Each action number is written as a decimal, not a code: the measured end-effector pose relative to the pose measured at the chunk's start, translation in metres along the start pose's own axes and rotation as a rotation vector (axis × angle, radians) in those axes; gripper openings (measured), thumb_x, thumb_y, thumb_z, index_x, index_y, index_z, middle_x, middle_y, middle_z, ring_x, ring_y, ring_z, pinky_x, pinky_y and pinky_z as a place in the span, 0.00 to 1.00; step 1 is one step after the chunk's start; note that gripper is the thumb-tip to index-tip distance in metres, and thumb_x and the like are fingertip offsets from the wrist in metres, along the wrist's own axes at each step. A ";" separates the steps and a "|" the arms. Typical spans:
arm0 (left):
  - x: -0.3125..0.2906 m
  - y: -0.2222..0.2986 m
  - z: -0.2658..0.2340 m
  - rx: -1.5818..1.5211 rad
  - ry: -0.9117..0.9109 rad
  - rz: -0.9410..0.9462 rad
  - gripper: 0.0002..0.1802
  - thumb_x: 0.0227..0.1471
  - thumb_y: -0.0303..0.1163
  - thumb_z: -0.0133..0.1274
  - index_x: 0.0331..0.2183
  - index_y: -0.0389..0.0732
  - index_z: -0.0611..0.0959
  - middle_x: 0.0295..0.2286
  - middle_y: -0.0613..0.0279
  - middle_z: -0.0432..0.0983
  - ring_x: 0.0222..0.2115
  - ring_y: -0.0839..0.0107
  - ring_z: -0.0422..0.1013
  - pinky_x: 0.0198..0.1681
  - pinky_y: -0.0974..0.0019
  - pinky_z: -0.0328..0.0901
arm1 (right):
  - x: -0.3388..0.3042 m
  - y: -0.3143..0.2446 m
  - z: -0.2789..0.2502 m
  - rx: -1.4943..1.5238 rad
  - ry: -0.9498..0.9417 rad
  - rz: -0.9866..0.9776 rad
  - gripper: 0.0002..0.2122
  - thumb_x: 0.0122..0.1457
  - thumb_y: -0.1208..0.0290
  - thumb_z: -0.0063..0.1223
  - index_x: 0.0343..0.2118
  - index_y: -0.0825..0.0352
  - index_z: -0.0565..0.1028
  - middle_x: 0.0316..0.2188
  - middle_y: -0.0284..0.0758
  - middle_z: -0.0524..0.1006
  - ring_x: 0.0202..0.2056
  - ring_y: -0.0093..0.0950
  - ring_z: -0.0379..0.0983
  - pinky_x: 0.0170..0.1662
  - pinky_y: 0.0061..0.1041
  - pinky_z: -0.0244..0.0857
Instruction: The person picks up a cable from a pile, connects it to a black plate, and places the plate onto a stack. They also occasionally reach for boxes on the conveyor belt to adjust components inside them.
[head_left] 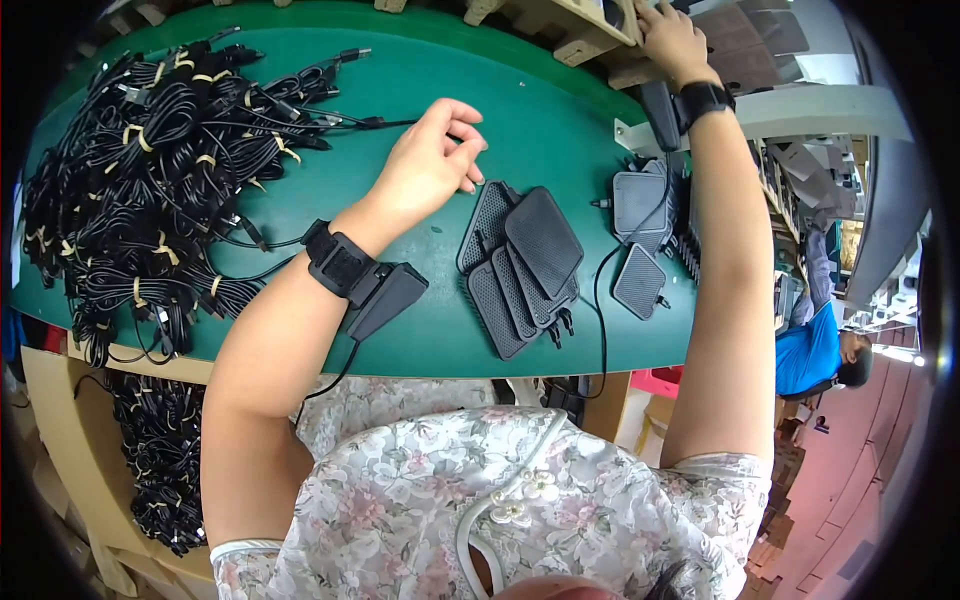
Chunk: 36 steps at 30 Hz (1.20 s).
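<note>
My left hand point(432, 165) hovers over the green table point(400, 330), its fingers loosely bent and apart. A thin black cable point(395, 123) from the heap runs up to it and passes behind the fingers; I see nothing firmly gripped. Just right of this hand lies a fanned stack of flat black mesh-faced pads point(545, 245) with short connectors. My right hand point(675, 42) reaches far right to the edge of a wooden shelf point(590, 35); its fingertips are partly hidden there. On each wrist sits a black strap with a black device point(388, 300) and a cord.
A big heap of black cables point(150, 190), bundled with pale ties, covers the table's left side. More black pads point(640, 280) lie near my right forearm. Under the table's left is a box of cables point(160, 470). A person in blue point(808, 350) sits off to the right.
</note>
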<state>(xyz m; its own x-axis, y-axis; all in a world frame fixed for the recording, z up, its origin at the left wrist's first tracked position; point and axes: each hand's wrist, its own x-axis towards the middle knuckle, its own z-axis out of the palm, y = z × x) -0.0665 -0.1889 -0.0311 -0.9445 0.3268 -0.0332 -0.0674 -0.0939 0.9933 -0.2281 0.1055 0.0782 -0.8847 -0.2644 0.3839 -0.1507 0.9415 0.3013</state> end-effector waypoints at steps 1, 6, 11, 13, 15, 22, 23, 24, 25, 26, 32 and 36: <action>0.002 -0.002 0.000 -0.025 -0.014 0.010 0.13 0.51 0.26 0.47 0.40 0.33 0.68 0.30 0.60 0.69 0.22 0.76 0.71 0.23 0.74 0.68 | -0.010 0.009 0.001 -0.122 0.191 -0.134 0.12 0.54 0.66 0.45 0.41 0.60 0.74 0.30 0.45 0.75 0.34 0.42 0.72 0.37 0.35 0.66; -0.004 0.001 -0.007 0.000 -0.014 0.019 0.14 0.51 0.26 0.47 0.40 0.32 0.67 0.29 0.59 0.68 0.22 0.75 0.71 0.24 0.73 0.68 | -0.099 -0.038 -0.062 -0.044 -0.161 -0.153 0.18 0.55 0.54 0.44 0.41 0.63 0.72 0.25 0.41 0.75 0.30 0.40 0.72 0.31 0.35 0.67; -0.004 -0.001 -0.012 0.052 0.020 0.048 0.14 0.51 0.27 0.48 0.40 0.33 0.67 0.29 0.59 0.68 0.21 0.75 0.71 0.23 0.73 0.68 | -0.182 -0.057 -0.066 -0.283 -0.656 0.032 0.33 0.49 0.42 0.44 0.46 0.69 0.67 0.24 0.45 0.74 0.30 0.38 0.73 0.28 0.36 0.66; 0.001 0.000 -0.006 0.047 -0.015 0.057 0.15 0.51 0.27 0.48 0.40 0.33 0.67 0.29 0.59 0.68 0.21 0.75 0.71 0.23 0.73 0.68 | -0.214 -0.052 -0.048 -0.285 -0.426 0.023 0.34 0.48 0.42 0.46 0.48 0.70 0.66 0.25 0.44 0.73 0.29 0.37 0.73 0.28 0.35 0.66; 0.002 0.000 -0.007 0.054 -0.019 0.064 0.15 0.51 0.28 0.49 0.40 0.33 0.67 0.29 0.59 0.68 0.21 0.75 0.71 0.23 0.73 0.68 | -0.219 -0.057 -0.046 -0.276 -0.300 0.009 0.35 0.47 0.42 0.47 0.49 0.71 0.65 0.25 0.43 0.73 0.29 0.36 0.72 0.28 0.34 0.65; -0.001 -0.003 -0.005 0.027 -0.020 0.055 0.14 0.51 0.28 0.49 0.39 0.33 0.67 0.27 0.60 0.68 0.20 0.75 0.70 0.23 0.72 0.67 | -0.181 -0.089 -0.053 0.266 0.078 0.019 0.20 0.52 0.63 0.55 0.44 0.70 0.68 0.27 0.36 0.71 0.28 0.27 0.68 0.33 0.21 0.63; -0.001 -0.003 -0.004 0.027 -0.012 0.058 0.14 0.51 0.28 0.49 0.39 0.33 0.67 0.27 0.60 0.68 0.20 0.75 0.70 0.23 0.72 0.67 | -0.171 -0.087 -0.053 0.268 0.082 0.011 0.20 0.52 0.63 0.55 0.44 0.70 0.68 0.27 0.36 0.71 0.28 0.27 0.68 0.33 0.21 0.63; 0.000 -0.002 -0.003 0.031 -0.013 0.061 0.13 0.51 0.27 0.49 0.38 0.33 0.67 0.27 0.61 0.69 0.20 0.75 0.70 0.23 0.72 0.67 | -0.159 -0.084 -0.052 0.573 0.076 0.115 0.15 0.53 0.68 0.53 0.41 0.70 0.68 0.27 0.32 0.71 0.29 0.23 0.66 0.34 0.19 0.61; -0.001 -0.002 -0.004 0.035 -0.013 0.061 0.13 0.50 0.27 0.49 0.38 0.33 0.67 0.26 0.61 0.69 0.20 0.75 0.70 0.22 0.71 0.66 | -0.144 -0.082 -0.051 0.878 0.061 0.219 0.10 0.55 0.73 0.51 0.39 0.69 0.69 0.27 0.29 0.70 0.29 0.19 0.64 0.34 0.17 0.60; -0.003 -0.001 -0.004 0.040 -0.011 0.059 0.13 0.50 0.27 0.49 0.38 0.33 0.68 0.25 0.61 0.69 0.19 0.74 0.70 0.22 0.71 0.66 | -0.125 -0.081 -0.052 0.867 0.165 0.166 0.08 0.56 0.74 0.48 0.38 0.69 0.70 0.27 0.27 0.70 0.29 0.17 0.63 0.33 0.17 0.59; -0.007 0.004 0.000 0.078 0.007 0.046 0.11 0.49 0.26 0.49 0.36 0.34 0.69 0.24 0.60 0.70 0.19 0.72 0.70 0.23 0.69 0.66 | 0.006 -0.043 -0.045 0.665 0.632 0.142 0.08 0.59 0.71 0.43 0.36 0.68 0.72 0.25 0.35 0.72 0.29 0.23 0.67 0.34 0.21 0.60; -0.005 0.000 0.002 0.142 0.040 0.059 0.11 0.47 0.26 0.50 0.35 0.35 0.70 0.25 0.58 0.71 0.22 0.67 0.71 0.26 0.66 0.66 | 0.063 -0.017 -0.017 0.427 0.566 0.118 0.10 0.59 0.69 0.43 0.37 0.67 0.73 0.27 0.43 0.74 0.31 0.34 0.70 0.35 0.27 0.61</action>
<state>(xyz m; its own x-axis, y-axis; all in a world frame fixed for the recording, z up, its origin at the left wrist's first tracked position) -0.0607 -0.1884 -0.0309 -0.9577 0.2869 0.0240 0.0320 0.0231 0.9992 -0.2739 0.0696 0.1124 -0.5591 -0.1148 0.8211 -0.3299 0.9394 -0.0933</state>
